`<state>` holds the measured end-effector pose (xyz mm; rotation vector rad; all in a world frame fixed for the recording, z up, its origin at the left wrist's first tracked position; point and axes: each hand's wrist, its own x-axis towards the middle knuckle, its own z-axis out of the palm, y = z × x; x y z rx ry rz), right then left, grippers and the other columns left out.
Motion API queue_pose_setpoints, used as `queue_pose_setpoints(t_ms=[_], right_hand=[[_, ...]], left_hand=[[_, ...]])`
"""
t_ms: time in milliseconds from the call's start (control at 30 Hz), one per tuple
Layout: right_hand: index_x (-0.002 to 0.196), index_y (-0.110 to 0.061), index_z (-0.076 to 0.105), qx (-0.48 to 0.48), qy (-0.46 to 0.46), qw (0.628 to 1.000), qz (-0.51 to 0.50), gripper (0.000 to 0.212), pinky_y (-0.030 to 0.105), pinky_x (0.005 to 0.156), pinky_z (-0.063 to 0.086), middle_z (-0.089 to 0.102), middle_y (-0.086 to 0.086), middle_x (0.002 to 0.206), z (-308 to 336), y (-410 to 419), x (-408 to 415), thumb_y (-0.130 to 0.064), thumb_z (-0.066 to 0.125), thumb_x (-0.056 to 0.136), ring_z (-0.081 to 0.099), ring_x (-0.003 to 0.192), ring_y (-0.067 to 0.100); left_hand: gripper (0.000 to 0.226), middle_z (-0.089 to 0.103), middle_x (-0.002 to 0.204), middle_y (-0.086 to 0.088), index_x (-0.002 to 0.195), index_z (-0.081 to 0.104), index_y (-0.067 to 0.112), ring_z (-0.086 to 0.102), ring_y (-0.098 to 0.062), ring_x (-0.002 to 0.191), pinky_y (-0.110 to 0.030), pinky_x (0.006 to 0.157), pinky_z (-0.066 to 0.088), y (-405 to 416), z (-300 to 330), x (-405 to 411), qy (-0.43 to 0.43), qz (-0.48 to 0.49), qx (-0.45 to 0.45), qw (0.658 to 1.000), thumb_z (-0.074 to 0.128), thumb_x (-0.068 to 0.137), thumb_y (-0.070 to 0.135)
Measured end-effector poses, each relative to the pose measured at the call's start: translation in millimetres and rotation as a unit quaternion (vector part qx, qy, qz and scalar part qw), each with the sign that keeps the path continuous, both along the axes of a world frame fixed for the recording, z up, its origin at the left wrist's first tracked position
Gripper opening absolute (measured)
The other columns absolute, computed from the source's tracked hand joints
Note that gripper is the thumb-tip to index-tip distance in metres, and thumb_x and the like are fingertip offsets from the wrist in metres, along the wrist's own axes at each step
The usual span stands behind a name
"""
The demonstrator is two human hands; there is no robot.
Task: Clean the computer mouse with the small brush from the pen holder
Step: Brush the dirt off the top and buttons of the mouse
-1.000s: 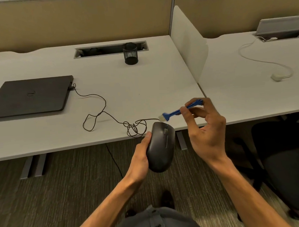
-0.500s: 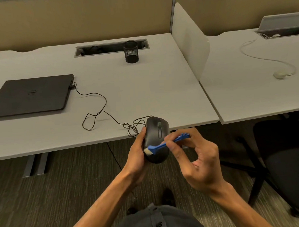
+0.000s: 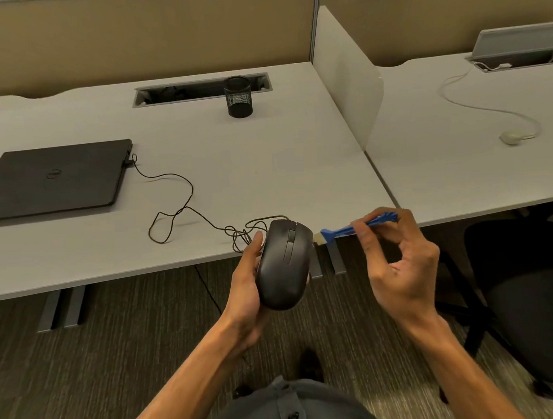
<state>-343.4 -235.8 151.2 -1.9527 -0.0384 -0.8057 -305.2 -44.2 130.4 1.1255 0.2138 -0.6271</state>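
My left hand (image 3: 245, 283) grips a black wired computer mouse (image 3: 285, 264) from its left side, holding it in the air just off the desk's front edge, buttons facing up. My right hand (image 3: 398, 264) pinches the handle of a small blue brush (image 3: 342, 230). The brush's pale bristles point left and sit just off the mouse's upper right corner, apart from it or barely touching. The mouse's thin black cable (image 3: 186, 207) trails over the desk to a closed black laptop (image 3: 53, 179). A black mesh pen holder (image 3: 238, 97) stands at the back of the desk.
The grey desk (image 3: 251, 166) has a cable slot (image 3: 181, 91) at the back and a white divider panel (image 3: 345, 76) on its right. The neighbouring desk carries a white mouse (image 3: 511, 137) on a white cable. A black office chair (image 3: 526, 296) stands at the right over carpet.
The brush swept from across the mouse's lower left body up and to the right, off the mouse's upper right corner. The mouse tilted slightly in my left hand.
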Motion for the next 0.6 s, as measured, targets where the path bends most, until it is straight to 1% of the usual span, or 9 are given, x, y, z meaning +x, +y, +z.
queue_pose_setpoints(t_ms=[67,133,200,267,333,400,500,567,600], right_hand=[[0.104,-0.012,0.055,0.015,-0.020,1.000,-0.004,0.016,0.016,0.076,0.056,0.068,-0.006,0.088,1.8,2.1,0.2,-0.010,0.065,0.091,0.071,0.086,0.001],[0.103,-0.014,0.056,0.043,-0.037,0.998,0.036,0.014,0.018,0.075,0.056,0.070,-0.004,0.087,4.2,7.5,-4.7,-0.012,0.065,0.092,0.072,0.085,0.006],[0.101,-0.020,0.058,0.070,-0.028,0.993,0.092,0.011,0.022,0.074,0.057,0.071,-0.002,0.087,7.3,13.1,-9.9,-0.017,0.061,0.091,0.073,0.083,0.011],[0.100,-0.026,0.058,0.082,-0.003,0.989,0.123,0.013,0.026,0.073,0.058,0.071,-0.001,0.088,8.9,15.2,-11.1,-0.019,0.061,0.090,0.073,0.082,0.014],[0.100,-0.023,0.058,0.085,0.012,0.991,0.103,0.012,0.024,0.073,0.058,0.071,0.000,0.085,8.1,11.4,-7.2,-0.018,0.063,0.090,0.073,0.081,0.014],[0.101,-0.016,0.056,0.081,0.015,0.995,0.057,0.012,0.019,0.074,0.056,0.071,0.001,0.083,6.9,4.1,0.9,-0.014,0.065,0.093,0.073,0.081,0.012],[0.103,-0.012,0.051,0.032,0.007,0.999,-0.028,0.014,0.009,0.075,0.050,0.070,0.002,0.086,8.9,-2.8,12.0,-0.018,0.059,0.093,0.070,0.082,0.002],[0.105,-0.013,0.048,0.035,-0.011,0.999,-0.030,0.014,0.008,0.075,0.050,0.069,-0.006,0.085,12.4,0.2,11.8,-0.016,0.059,0.095,0.069,0.082,-0.005],[0.105,-0.012,0.048,0.043,-0.020,0.999,-0.008,0.015,0.010,0.074,0.051,0.069,-0.008,0.086,14.2,3.7,9.2,-0.014,0.060,0.097,0.070,0.081,-0.004]], left_hand=[[0.066,0.069,0.118,-0.017,0.125,0.060,0.015,0.066,-0.028,0.101,-0.037,0.078,0.051,0.0,0.6,-2.1,0.004,0.001,-0.012,1.000,0.048,0.080,0.062],[0.062,0.067,0.119,-0.019,0.126,0.059,0.015,0.065,-0.030,0.100,-0.038,0.077,0.052,-0.4,0.2,-3.6,0.003,0.006,-0.019,1.000,0.046,0.083,0.059],[0.057,0.068,0.119,-0.017,0.125,0.061,0.017,0.066,-0.029,0.098,-0.038,0.075,0.052,-0.3,-0.4,-4.8,0.006,0.012,-0.030,0.999,0.046,0.085,0.056],[0.051,0.070,0.116,-0.014,0.118,0.065,0.021,0.068,-0.028,0.093,-0.035,0.068,0.055,0.3,1.1,-6.1,0.010,0.005,-0.043,0.999,0.048,0.085,0.054],[0.050,0.069,0.116,-0.018,0.117,0.066,0.019,0.068,-0.029,0.089,-0.034,0.064,0.056,1.0,3.3,-7.1,0.017,-0.003,-0.059,0.998,0.050,0.084,0.053],[0.057,0.066,0.116,-0.024,0.124,0.060,0.013,0.068,-0.029,0.087,-0.032,0.061,0.056,2.4,3.3,-7.7,0.018,-0.007,-0.067,0.998,0.050,0.084,0.053],[0.061,0.062,0.124,-0.025,0.129,0.055,0.012,0.066,-0.030,0.092,-0.034,0.063,0.055,3.4,4.1,-7.8,0.017,-0.017,-0.075,0.997,0.050,0.084,0.052],[0.060,0.063,0.124,-0.023,0.129,0.055,0.013,0.065,-0.031,0.095,-0.035,0.065,0.056,2.8,3.9,-7.5,0.013,-0.020,-0.075,0.997,0.051,0.083,0.052],[0.059,0.064,0.122,-0.022,0.128,0.056,0.013,0.065,-0.031,0.094,-0.035,0.065,0.056,2.7,3.6,-7.3,0.007,-0.018,-0.069,0.997,0.051,0.083,0.051]])
